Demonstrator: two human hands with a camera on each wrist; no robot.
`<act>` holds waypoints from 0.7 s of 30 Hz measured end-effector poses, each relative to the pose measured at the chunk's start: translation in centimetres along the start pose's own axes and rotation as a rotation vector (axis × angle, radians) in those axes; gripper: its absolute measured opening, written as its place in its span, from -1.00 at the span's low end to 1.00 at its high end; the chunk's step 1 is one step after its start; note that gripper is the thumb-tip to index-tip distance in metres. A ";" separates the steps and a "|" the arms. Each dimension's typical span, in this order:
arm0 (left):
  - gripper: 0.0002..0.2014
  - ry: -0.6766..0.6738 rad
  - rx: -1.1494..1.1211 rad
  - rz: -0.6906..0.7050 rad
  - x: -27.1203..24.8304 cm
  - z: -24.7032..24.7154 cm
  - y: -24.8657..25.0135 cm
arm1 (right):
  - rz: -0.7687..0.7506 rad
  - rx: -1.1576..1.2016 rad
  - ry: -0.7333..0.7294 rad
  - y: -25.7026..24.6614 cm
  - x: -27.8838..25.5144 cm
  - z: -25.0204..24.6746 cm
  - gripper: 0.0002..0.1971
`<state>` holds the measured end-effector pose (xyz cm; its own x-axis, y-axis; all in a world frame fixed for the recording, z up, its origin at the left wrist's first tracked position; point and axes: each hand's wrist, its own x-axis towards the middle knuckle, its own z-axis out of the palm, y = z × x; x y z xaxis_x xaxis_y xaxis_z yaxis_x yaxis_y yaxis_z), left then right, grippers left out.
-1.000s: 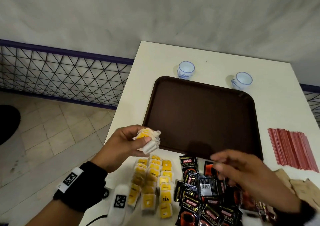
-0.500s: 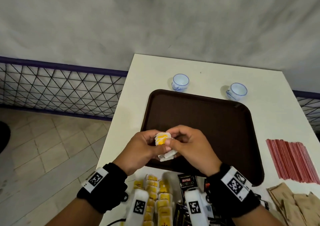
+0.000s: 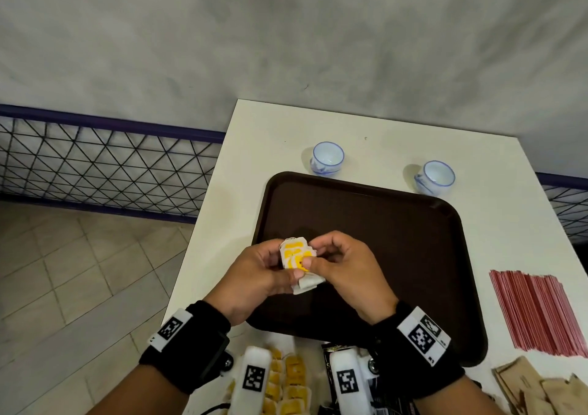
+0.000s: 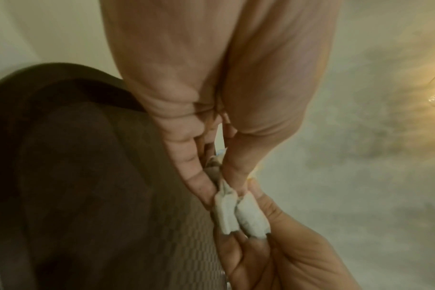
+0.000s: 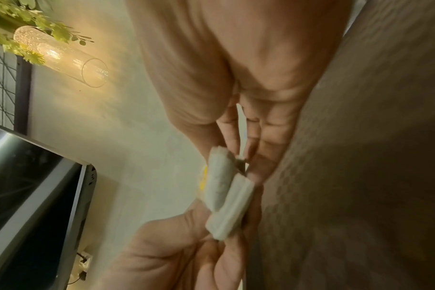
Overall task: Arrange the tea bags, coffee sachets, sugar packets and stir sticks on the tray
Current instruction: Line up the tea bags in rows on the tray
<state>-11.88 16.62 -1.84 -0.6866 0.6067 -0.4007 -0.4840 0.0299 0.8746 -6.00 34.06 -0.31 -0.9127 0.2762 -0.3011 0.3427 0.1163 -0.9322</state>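
Both hands hold a small bunch of tea bags [image 3: 297, 263] with yellow tags above the near left part of the brown tray [image 3: 397, 239]. My left hand [image 3: 254, 281] grips the bunch from the left, and my right hand [image 3: 343, 271] pinches it from the right. The wrist views show the white bags [image 4: 238, 212] [image 5: 226, 196] squeezed between fingers of both hands. More yellow tea bags [image 3: 289, 382] and black coffee sachets [image 3: 385, 402] lie at the table's near edge. Red stir sticks [image 3: 537, 312] and brown sugar packets [image 3: 541, 389] lie right of the tray.
Two small blue-and-white cups [image 3: 327, 159] [image 3: 434, 177] stand behind the tray on the white table [image 3: 222, 223]. A wire fence [image 3: 95, 166] and a tiled floor lie to the left. The table's left edge is close to my left hand.
One second ago only my left hand held the tea bags while the right hovered over the sachets. The right hand has joined it, and both now hold the bunch over the tray.
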 end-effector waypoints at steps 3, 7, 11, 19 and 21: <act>-0.60 0.017 0.046 0.024 0.5 -0.2 0.0 | 0.061 -0.007 -0.052 0.0 0.3 -0.2 -0.77; -0.56 -0.016 0.039 0.002 0.7 -0.8 -0.2 | 0.095 0.028 -0.088 0.3 0.9 -0.6 -0.74; -0.56 0.008 0.086 -0.002 0.6 -1.4 -0.7 | 0.118 0.063 -0.131 1.1 1.4 -1.1 -0.83; -0.63 0.042 0.229 -0.005 0.3 -2.1 -2.2 | 0.243 0.112 -0.203 3.8 1.4 -2.2 -0.89; -0.62 0.045 0.241 -0.012 0.3 -2.1 -2.5 | 0.241 0.142 -0.219 3.8 1.3 -2.1 -0.86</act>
<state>-12.06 15.05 -4.73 -0.7075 0.5696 -0.4184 -0.3523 0.2289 0.9075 -5.44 36.85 -3.85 -0.8406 0.0666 -0.5375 0.5338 -0.0657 -0.8430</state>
